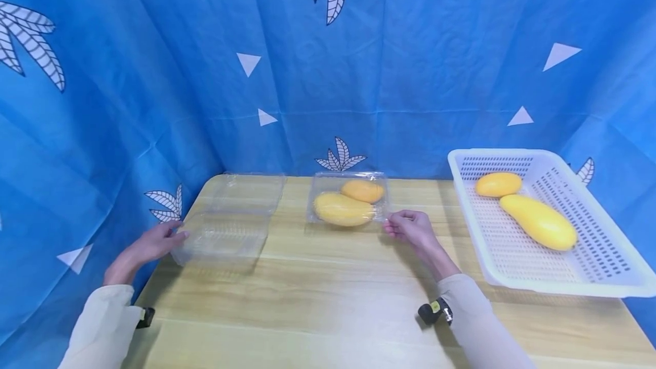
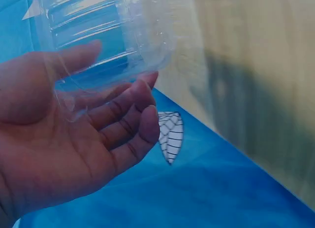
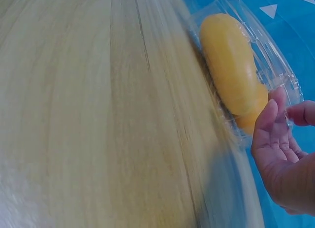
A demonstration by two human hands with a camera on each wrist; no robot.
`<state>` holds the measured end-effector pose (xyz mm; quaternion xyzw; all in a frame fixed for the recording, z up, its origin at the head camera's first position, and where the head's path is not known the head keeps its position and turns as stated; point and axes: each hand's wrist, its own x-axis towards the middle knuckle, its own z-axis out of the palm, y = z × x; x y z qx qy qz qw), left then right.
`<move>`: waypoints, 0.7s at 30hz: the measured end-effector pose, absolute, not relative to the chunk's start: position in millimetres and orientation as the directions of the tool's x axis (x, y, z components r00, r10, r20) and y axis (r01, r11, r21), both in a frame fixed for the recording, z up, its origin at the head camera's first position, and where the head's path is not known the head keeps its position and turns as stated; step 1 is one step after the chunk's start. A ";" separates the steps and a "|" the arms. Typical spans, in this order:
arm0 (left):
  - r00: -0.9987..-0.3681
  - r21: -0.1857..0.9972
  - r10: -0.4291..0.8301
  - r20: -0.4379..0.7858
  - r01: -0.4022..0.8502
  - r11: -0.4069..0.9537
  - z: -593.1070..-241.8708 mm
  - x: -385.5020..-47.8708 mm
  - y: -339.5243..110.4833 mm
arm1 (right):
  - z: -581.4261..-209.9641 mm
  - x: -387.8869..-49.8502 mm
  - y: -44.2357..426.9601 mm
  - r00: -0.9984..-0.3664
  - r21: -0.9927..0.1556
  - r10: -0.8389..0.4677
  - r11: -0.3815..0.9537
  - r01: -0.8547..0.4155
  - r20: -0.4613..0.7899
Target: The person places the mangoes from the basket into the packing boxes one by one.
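At the left end of the table, my left hand (image 1: 157, 242) grips the near-left corner of an open, clear plastic clamshell box (image 1: 222, 238). In the left wrist view its thumb (image 2: 78, 59) lies on one side of the box wall (image 2: 113, 41) and the fingers on the other. My right hand (image 1: 412, 228) pinches the right near corner of a second clear clamshell box (image 1: 310, 209) at the table's back edge. That box, its lid down, holds a large yellow mango (image 1: 342, 209) and a smaller orange mango (image 1: 363, 191). The left box has no fruit in it.
A white perforated plastic basket (image 1: 479, 244) stands on the right, with a small mango (image 1: 498, 184) and a large mango (image 1: 540, 224) inside. The wooden table (image 1: 328, 295) meets a blue patterned curtain (image 1: 328, 84) at the back and left.
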<state>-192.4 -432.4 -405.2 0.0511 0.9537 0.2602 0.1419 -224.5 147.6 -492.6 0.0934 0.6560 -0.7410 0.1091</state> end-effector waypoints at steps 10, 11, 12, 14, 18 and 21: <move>-0.969 0.616 0.192 -0.156 0.057 0.786 -432.3 -182.4 -430.0 | -490.6 -224.0 148.6 -0.963 -0.958 -0.035 -0.102 0.269 -0.267; -0.970 0.612 0.192 -0.149 0.062 0.789 -435.5 -182.0 -430.2 | -490.6 -223.9 148.4 -0.964 -0.959 -0.036 -0.101 0.266 -0.264; -0.972 0.601 0.187 -0.141 0.066 0.796 -439.1 -181.9 -430.4 | -490.8 -223.8 148.2 -0.965 -0.960 -0.036 -0.099 0.262 -0.260; -0.975 0.589 0.171 -0.139 0.057 0.806 -444.1 -181.3 -429.9 | -491.4 -223.7 147.7 -0.966 -0.960 -0.025 -0.102 0.259 -0.258; -0.983 0.559 0.137 -0.124 0.045 0.828 -450.5 -181.1 -429.6 | -492.8 -224.5 147.6 -0.965 -0.958 0.004 -0.123 0.259 -0.261; -0.982 0.522 0.128 -0.136 0.039 0.852 -452.8 -181.3 -430.9 | -493.6 -226.9 149.3 -0.962 -0.953 0.022 -0.141 0.267 -0.272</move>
